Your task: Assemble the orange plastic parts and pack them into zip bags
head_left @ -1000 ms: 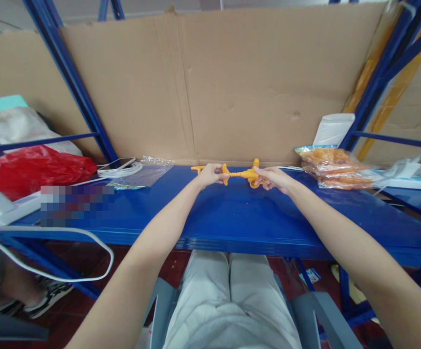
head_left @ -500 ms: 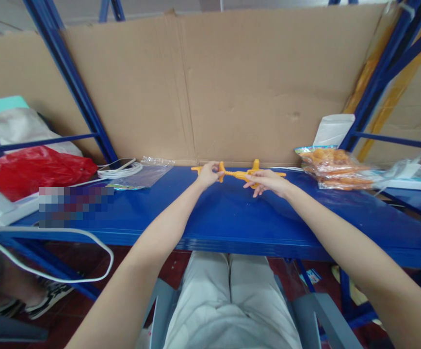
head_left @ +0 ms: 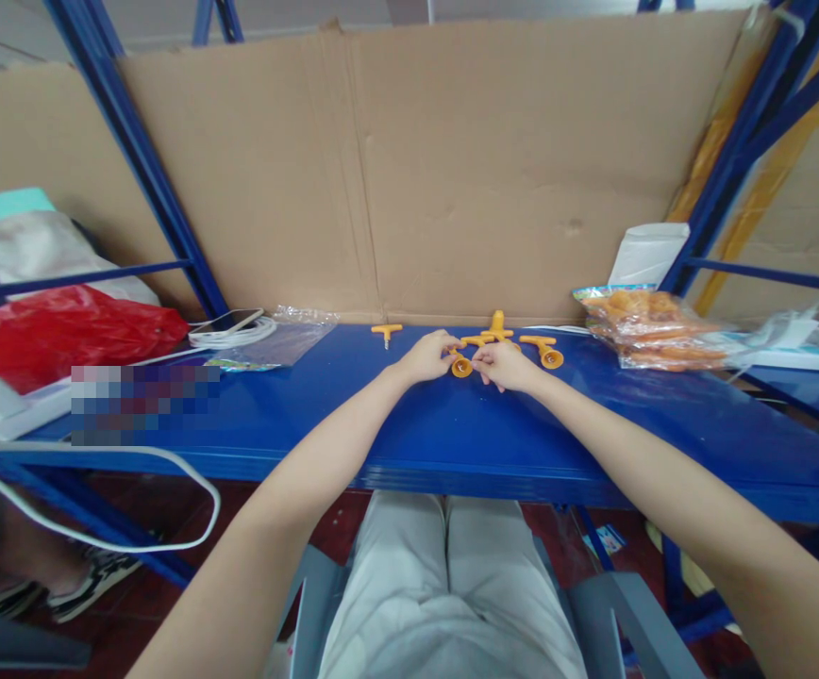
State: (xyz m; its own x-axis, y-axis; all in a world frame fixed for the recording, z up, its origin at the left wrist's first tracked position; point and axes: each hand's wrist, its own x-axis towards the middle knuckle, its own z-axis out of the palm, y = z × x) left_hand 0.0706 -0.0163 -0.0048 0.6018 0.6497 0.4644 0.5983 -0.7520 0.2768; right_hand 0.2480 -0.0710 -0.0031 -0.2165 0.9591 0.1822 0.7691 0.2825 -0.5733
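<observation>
My left hand is closed in a pinch on a yellow plastic piece with a round, cup-like end that faces me, a small metal bit at its centre. My right hand is just to the right of that cup, fingertips pressed together; whatever they hold is too small to make out. Behind the hands stands an upright yellow piece, partly hidden. A similar yellow T-handled piece with a round cup lies right of my right hand. To the left lies a yellow T-handle with a metal screw.
The blue shelf top backs onto a cardboard panel. At right sit plastic-bagged orange pieces. A clear bag, coiled white cable and red plastic bag are at left. Another person's shoe shows below.
Both hands have come closer together, the left moving right, the right moving left. The long yellow item that spanned them is no longer seen between them; separate yellow pieces now show on the shelf.
</observation>
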